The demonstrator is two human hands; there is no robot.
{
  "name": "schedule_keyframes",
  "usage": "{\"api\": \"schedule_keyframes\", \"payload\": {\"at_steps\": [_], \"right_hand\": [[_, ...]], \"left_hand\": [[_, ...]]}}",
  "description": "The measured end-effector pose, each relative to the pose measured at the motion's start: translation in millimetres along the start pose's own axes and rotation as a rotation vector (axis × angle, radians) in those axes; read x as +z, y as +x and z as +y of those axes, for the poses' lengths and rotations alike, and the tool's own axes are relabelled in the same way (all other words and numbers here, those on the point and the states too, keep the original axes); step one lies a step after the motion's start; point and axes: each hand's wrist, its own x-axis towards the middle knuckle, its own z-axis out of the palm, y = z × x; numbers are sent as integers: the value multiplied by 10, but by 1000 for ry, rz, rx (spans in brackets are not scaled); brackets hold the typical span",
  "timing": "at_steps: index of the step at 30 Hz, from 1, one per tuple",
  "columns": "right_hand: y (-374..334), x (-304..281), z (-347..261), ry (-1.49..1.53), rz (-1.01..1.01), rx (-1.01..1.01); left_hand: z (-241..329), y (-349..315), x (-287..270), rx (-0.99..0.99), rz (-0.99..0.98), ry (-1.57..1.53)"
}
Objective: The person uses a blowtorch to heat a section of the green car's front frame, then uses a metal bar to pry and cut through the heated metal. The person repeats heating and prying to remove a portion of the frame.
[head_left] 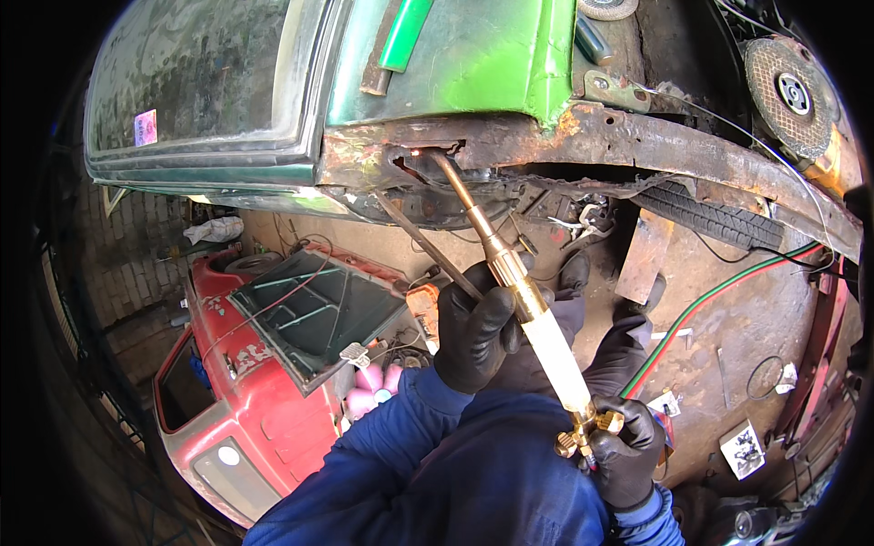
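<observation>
Floor (765, 309): brown, stained
Green car (437, 73): rusty, holed
Torch (557, 355): shiny brass
Left hand (475, 329): pinching thin rod (414, 233)
Right hand (633, 450): gripping torch's end

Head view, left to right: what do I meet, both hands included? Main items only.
Scuffed red car → black-gloved left hand → white cylindrical torch handle → black-gloved right hand → round brown mesh-patterned abrasive disc.
</observation>
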Motion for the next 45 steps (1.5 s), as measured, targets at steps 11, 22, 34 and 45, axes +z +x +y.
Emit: {"api": "schedule_keyframes", "payload": {"at_steps": [11,22,34,45], "right_hand": [[-76,101,-191,-22,34,39],[-121,67,-217,7,18,30],[-141,32,-198,4,11,34],[-126,93,-265,-106,8,5]], "left_hand": [[3,7,-24,-23,3,-45],[8,16,15,-38,11,-26],[14,21,14,-2,-2,-33],[40,19,5,-22,3,-28]]}}
